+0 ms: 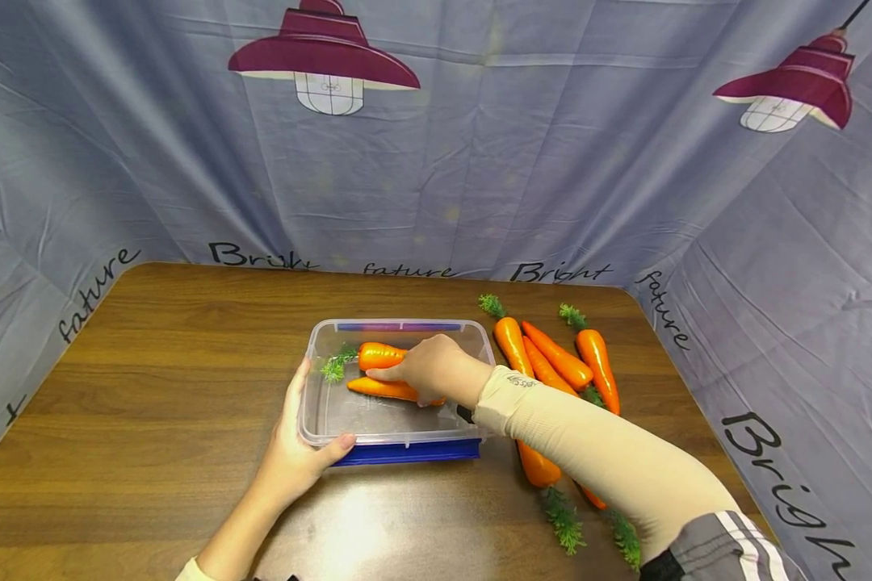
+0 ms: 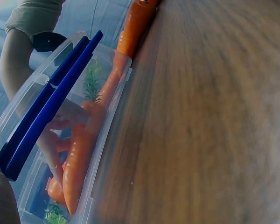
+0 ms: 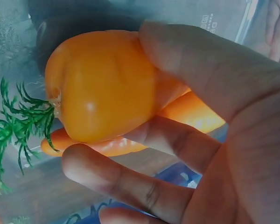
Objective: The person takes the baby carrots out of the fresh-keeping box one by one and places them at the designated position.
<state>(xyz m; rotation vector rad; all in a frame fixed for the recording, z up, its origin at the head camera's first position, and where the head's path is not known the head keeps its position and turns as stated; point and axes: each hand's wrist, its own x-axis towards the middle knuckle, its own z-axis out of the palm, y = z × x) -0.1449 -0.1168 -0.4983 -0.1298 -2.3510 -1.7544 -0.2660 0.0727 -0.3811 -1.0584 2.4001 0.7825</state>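
Observation:
A clear plastic container (image 1: 337, 420) with blue side latches (image 1: 414, 452) stands on the table. My left hand (image 1: 301, 444) grips its near left corner, thumb over the rim and fingers along the outer side. Inside lie two orange carrots: the rear carrot (image 1: 379, 355) has green leaves pointing left, while the front carrot (image 1: 378, 388) has its thin tip to the left. Reaching in from the right, my right hand (image 1: 439, 367) covers part of both. The right wrist view shows its thumb and index finger around the thick end of a carrot (image 3: 98, 88), beside its green leaves.
Several loose carrots (image 1: 512, 343) with green tops lie right of the container, some under my right forearm. Another carrot (image 1: 599, 363) lies farther right. Grey-blue curtains (image 1: 443, 186) with printed lamps surround the wooden table (image 1: 167, 379).

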